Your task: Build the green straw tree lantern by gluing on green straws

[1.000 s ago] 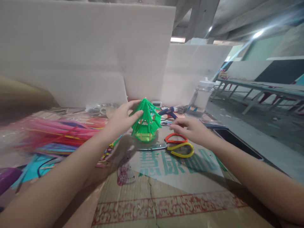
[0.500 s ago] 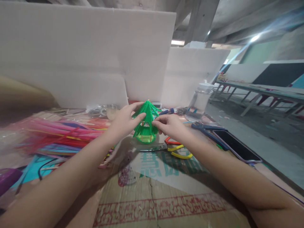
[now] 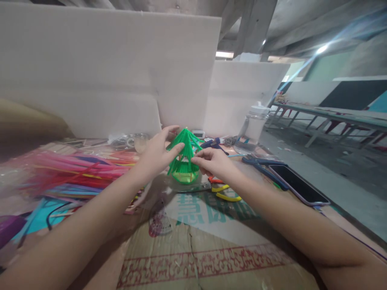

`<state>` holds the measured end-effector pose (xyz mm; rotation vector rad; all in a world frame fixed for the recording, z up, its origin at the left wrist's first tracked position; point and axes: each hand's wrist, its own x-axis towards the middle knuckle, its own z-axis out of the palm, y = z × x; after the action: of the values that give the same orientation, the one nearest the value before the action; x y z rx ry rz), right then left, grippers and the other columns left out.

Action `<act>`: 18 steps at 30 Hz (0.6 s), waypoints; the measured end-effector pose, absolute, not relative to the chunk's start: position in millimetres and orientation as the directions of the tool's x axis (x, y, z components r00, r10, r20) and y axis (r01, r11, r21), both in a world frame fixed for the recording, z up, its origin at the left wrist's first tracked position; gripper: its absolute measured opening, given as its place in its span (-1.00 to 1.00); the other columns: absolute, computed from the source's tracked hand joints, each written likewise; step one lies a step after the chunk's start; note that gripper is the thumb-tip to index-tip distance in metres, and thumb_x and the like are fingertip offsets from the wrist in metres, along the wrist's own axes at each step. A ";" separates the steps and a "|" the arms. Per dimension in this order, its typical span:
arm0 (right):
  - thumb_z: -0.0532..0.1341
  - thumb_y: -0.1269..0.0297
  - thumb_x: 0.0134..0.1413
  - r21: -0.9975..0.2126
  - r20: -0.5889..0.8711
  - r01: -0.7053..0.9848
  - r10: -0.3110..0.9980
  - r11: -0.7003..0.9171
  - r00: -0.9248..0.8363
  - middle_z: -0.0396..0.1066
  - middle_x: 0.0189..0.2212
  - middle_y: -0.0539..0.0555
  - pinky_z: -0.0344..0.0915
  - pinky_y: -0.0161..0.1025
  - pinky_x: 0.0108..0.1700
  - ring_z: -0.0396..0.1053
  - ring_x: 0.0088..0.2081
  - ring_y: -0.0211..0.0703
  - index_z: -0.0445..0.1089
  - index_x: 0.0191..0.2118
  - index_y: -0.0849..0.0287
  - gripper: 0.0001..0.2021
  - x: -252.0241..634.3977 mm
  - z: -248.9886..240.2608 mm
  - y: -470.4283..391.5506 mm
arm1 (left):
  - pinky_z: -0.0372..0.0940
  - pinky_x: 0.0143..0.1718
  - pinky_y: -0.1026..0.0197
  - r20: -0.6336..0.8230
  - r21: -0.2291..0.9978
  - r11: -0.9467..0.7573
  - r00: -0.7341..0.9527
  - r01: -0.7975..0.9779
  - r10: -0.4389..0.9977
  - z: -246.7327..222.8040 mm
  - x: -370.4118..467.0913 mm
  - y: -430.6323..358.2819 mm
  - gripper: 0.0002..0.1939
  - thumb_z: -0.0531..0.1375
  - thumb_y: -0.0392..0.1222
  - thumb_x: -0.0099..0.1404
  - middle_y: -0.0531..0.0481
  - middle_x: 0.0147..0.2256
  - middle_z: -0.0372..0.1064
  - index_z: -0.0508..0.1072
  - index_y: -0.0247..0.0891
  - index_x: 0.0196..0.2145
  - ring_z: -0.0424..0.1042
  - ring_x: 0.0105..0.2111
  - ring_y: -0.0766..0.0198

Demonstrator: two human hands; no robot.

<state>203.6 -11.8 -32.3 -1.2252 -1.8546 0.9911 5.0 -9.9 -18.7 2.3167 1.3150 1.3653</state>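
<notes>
A small green model with a pointed roof of green strips stands on the table in front of me, over a clear round piece. My left hand is at the left side of its roof, the thumb laid on the front strips and the fingers behind. At the right, my right hand pinches the lower end of a green strip between thumb and forefinger. The far side of the model is hidden.
Pink, red and blue strips lie at left. A glue gun, a clear bottle, red-and-yellow-handled pliers, a dark blue tool and a phone are at right. White boards stand behind.
The view has shifted slightly. My left fingers have lifted a little off the roof's back, and the roof strips look a bit more spread. My right hand keeps its pinch.
</notes>
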 end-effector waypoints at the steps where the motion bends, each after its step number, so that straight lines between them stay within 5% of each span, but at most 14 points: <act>1: 0.27 0.15 0.08 -0.884 0.139 0.391 0.944 0.254 -0.299 0.30 -0.72 -0.11 0.05 -0.36 -0.65 0.13 -0.73 -0.36 0.40 -0.34 0.18 -0.81 202.6 -34.2 -11.6 | 0.28 0.06 0.03 0.638 0.509 -0.602 0.200 0.616 0.743 -18.6 5.0 -10.0 -0.47 0.16 -0.07 0.30 -0.18 0.02 0.41 0.25 -0.29 0.18 0.41 -0.01 0.11; 12: 0.26 0.16 0.10 -0.948 0.045 0.278 0.926 0.159 -0.374 0.25 -0.76 -0.13 0.00 -0.39 -0.70 0.11 -0.75 -0.40 0.32 -0.47 0.17 -0.76 198.9 -36.4 -24.7 | 0.29 -0.01 0.07 0.650 0.455 -0.604 0.220 0.654 0.727 -14.5 7.1 -13.3 -0.46 0.18 -0.07 0.26 -0.19 -0.01 0.44 0.29 -0.32 0.15 0.42 -0.05 0.10; 18: 0.25 0.08 0.08 -0.978 0.090 0.146 0.927 0.152 -0.364 0.23 -0.76 -0.15 -0.03 -0.40 -0.68 0.09 -0.74 -0.40 0.39 -0.39 0.17 -0.75 201.2 -47.3 -20.6 | 0.26 0.01 0.00 0.665 0.387 -0.512 0.153 0.767 0.731 -17.4 12.4 -14.5 -0.44 0.17 0.12 0.26 -0.15 -0.04 0.46 0.33 -0.25 0.12 0.41 -0.05 0.00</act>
<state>201.2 -20.6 -47.3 -1.0452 -1.6626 1.2861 12.4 -14.5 -17.4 2.4170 1.5711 1.3516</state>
